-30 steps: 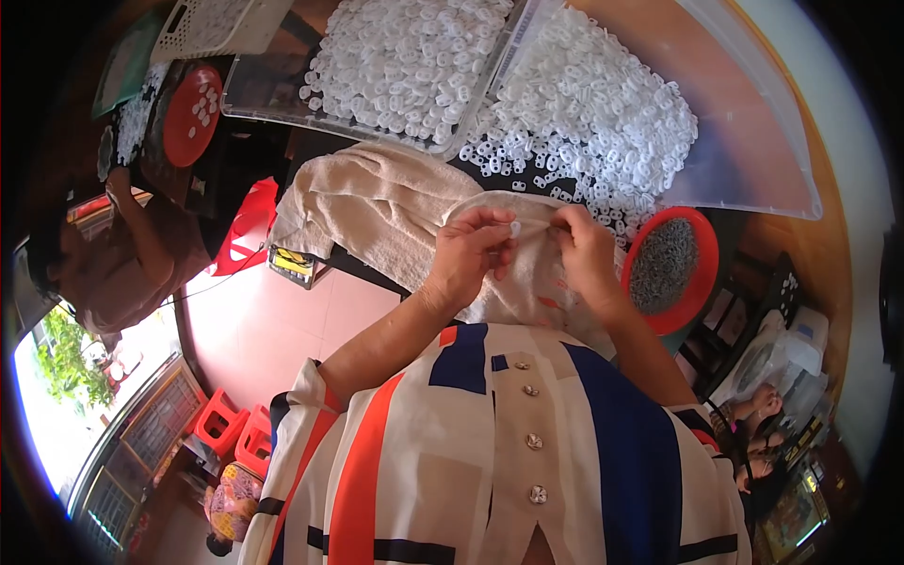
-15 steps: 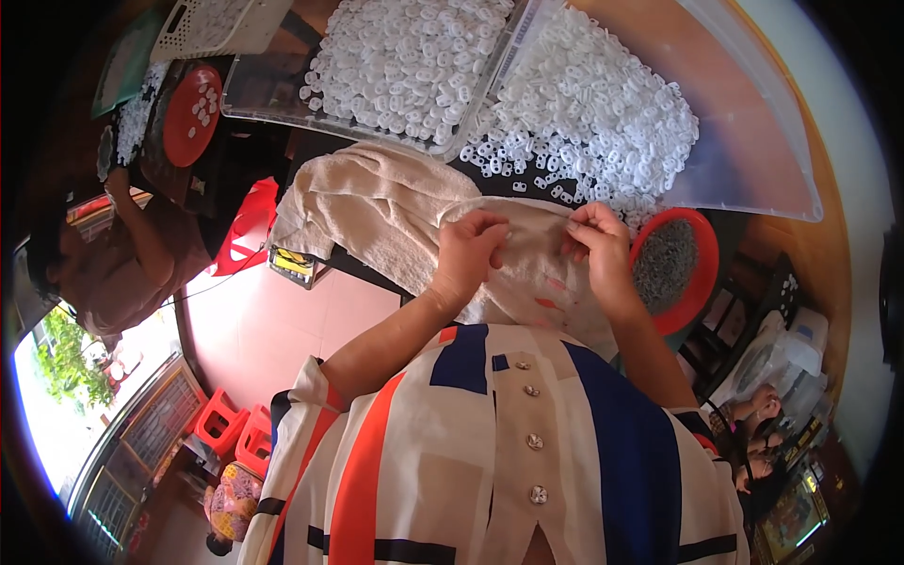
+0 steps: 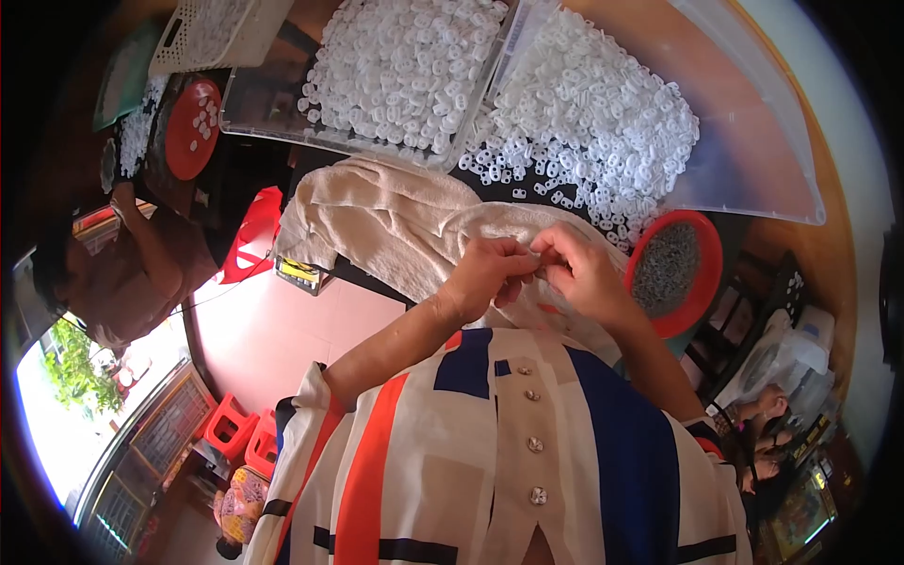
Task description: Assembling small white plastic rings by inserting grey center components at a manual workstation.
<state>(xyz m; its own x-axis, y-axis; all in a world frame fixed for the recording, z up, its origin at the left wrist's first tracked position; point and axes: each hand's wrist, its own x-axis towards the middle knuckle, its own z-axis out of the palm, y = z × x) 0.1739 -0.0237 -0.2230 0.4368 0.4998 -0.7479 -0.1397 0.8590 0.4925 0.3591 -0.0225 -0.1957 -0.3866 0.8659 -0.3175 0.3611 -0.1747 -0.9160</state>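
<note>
Above a beige towel [image 3: 377, 212] in front of my body, my left hand [image 3: 490, 275] and my right hand [image 3: 586, 275] meet fingertip to fingertip. Both are closed in a pinch; whatever lies between the fingers is too small and hidden to name. Beyond the towel spreads a heap of small white plastic pieces with two holes [image 3: 603, 113], some loose at its near edge. Beside my right hand stands a red bowl [image 3: 706, 282] full of small grey metal-looking parts [image 3: 665, 269].
A clear plastic bin [image 3: 259, 104] holds many thicker white pieces [image 3: 405, 71]. At the left, another person [image 3: 132, 273] sits by a red plate [image 3: 188, 141] with a few white pieces. Red stools [image 3: 229, 424] stand on the floor; more people are at lower left and right.
My hands were apart over the towel. Now they have come together, the right moving left and the left moving slightly right, with fingertips touching.
</note>
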